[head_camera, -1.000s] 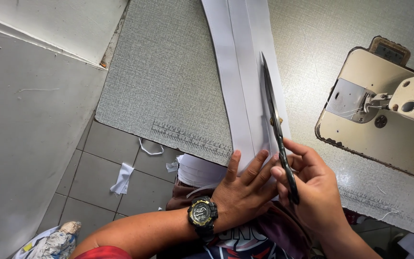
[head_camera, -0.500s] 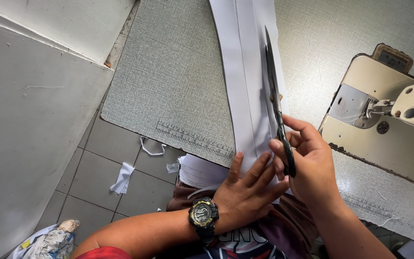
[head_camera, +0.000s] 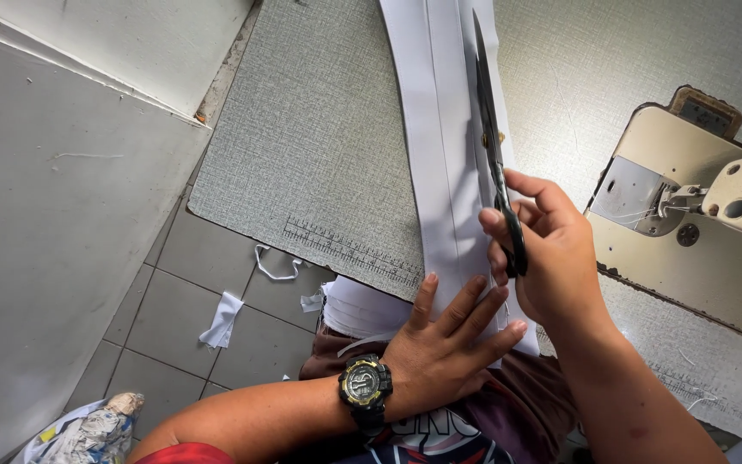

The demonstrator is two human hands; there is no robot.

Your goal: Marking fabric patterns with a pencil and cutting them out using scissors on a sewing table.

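Two hands work one long white fabric strip (head_camera: 440, 146) lying lengthwise on my grey textured desk (head_camera: 319, 146). My left hand (head_camera: 448, 339) lies flat, fingers spread, pressing the strip's near end at the desk edge, wrist bent inward with a black and yellow wristwatch (head_camera: 364, 387) on it. My right hand (head_camera: 551, 249) has its grip curled tight through the handles of long black scissors (head_camera: 493, 146), whose blades lie together, pointing away along the strip's right side. Just right stands a cream sewing machine (head_camera: 689, 232).

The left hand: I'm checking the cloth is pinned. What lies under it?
Under the left hand lies the white fabric strip at the table edge. The cloth beneath the palm is hidden.
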